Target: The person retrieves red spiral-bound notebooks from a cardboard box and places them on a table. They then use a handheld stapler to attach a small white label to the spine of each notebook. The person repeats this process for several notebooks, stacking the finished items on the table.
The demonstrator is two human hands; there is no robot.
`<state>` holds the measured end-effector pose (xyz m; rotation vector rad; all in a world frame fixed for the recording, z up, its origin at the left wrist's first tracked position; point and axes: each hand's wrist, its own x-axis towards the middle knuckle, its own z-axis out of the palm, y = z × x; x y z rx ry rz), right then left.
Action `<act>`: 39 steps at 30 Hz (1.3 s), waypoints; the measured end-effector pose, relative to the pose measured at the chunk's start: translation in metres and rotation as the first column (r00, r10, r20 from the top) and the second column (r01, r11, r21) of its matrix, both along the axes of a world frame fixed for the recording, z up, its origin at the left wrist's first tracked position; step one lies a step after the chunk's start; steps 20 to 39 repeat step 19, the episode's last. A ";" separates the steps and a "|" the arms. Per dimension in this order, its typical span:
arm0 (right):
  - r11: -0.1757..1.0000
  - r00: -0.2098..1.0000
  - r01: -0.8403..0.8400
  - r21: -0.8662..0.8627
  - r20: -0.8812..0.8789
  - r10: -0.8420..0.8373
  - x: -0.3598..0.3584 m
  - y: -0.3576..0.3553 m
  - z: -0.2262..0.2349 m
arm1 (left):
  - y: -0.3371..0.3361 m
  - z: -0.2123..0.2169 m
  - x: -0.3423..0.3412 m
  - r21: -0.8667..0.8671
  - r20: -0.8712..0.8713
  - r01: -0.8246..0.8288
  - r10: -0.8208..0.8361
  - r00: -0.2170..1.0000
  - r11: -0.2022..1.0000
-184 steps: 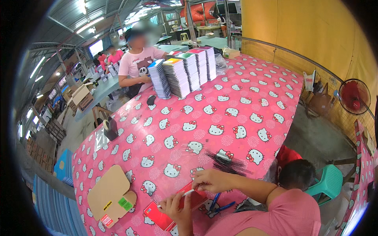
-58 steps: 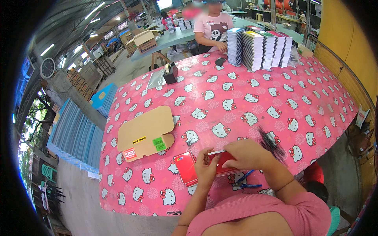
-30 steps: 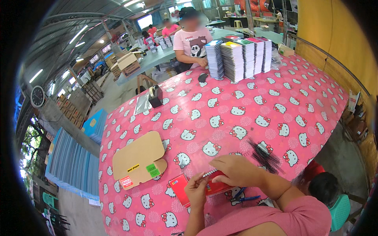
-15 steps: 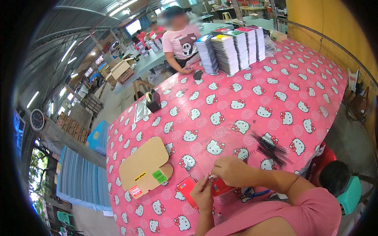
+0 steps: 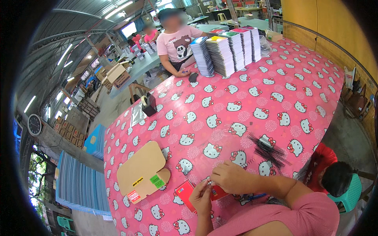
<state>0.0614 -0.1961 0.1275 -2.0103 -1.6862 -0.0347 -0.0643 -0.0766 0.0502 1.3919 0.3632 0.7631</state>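
A red-covered spiral notebook [image 5: 186, 193] lies on the pink table beneath my hands, and another red cover [image 5: 217, 192] shows between them. My left hand [image 5: 201, 196] is closed in a pinch at the notebook's edge. Right beside it, my right hand [image 5: 229, 177] is curled, its fingertips meeting the left ones. Whatever small piece they pinch is too small and hidden to make out. A thin coil [image 5: 250, 161] shows just beyond my right hand. Farther right lies a pile of black binding coils [image 5: 269, 150]. A blue-handled tool [image 5: 256, 196] rests partly under my right forearm.
A flat cardboard box piece [image 5: 139, 169] with stickers lies to the left. Beyond it stands a tape dispenser [image 5: 148, 105]. Tall notebook stacks [image 5: 220, 57] fill the far side, beside a standing person [image 5: 177, 47]. Another person [image 5: 330, 173] is at the right, by a green stool [image 5: 348, 192].
The view has shifted slightly. My hands stay together at the red notebook with small finger movements. The thin coil by my right hand now shows more plainly, and the person at right shows more.
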 end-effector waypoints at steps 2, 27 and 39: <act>0.959 0.999 0.045 0.281 -0.036 -0.036 -0.003 -0.007 0.012 | 0.000 -0.003 0.000 -0.083 0.051 0.018 -0.014 0.999 0.996; 0.976 0.965 0.198 -0.088 -0.159 -0.210 -0.030 -0.156 -0.143 | -0.004 -0.003 0.012 -0.194 0.166 0.130 -0.098 0.981 0.972; 0.976 0.965 0.198 -0.088 -0.159 -0.210 -0.030 -0.156 -0.143 | -0.004 -0.003 0.012 -0.194 0.166 0.130 -0.098 0.981 0.972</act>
